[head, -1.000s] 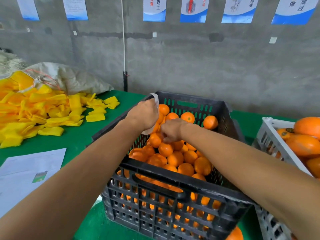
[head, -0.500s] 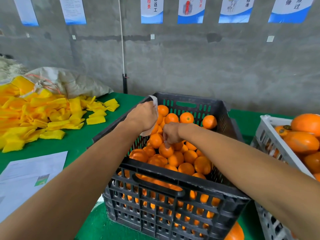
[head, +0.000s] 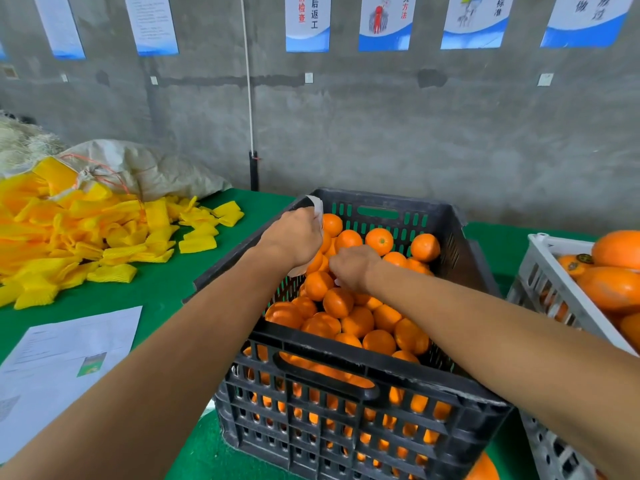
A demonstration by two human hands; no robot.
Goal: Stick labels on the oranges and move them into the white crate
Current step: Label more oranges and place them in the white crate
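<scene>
A black crate (head: pixel 363 403) full of oranges (head: pixel 349 320) stands in front of me on the green table. Above its far left corner my left hand (head: pixel 294 237) grips a white strip of label backing (head: pixel 317 207) that sticks up past the knuckles. My right hand (head: pixel 351 268) hovers just to the right of it with curled fingers, pinching something small and pale just above the oranges; I cannot tell whether it is a label. A white crate (head: pixel 550 289) at the right edge holds several oranges (head: pixel 609 289), one with a dark sticker.
A pile of yellow foam nets (head: pixel 69 244) and a grey sack (head: pixel 149 168) cover the table's left side. Printed paper sheets (head: pixel 62 362) lie at the near left. A concrete wall with posters rises behind. One orange (head: pixel 481 467) lies under the black crate's near right corner.
Both hands have stayed over the far left of the black crate. My right hand has shifted slightly lower and closer to the left hand.
</scene>
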